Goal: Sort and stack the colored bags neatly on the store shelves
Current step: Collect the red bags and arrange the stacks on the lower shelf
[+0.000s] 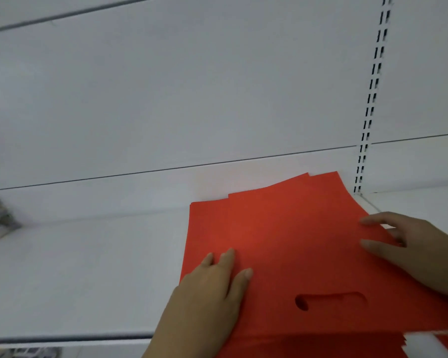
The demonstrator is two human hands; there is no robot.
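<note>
Flat on the white shelf point(83, 275) lies a stack of red bags point(290, 241), its far edges fanned unevenly against the back panel point(192, 99), just left of the slotted upright point(367, 120). On the stack's near left corner the left hand point(207, 293) presses down, fingers straight. At its right edge the right hand point(419, 244) rests with fingers extended, gripping nothing. A cut-out handle slot point(330, 299) shows near the stack's front edge.
</note>
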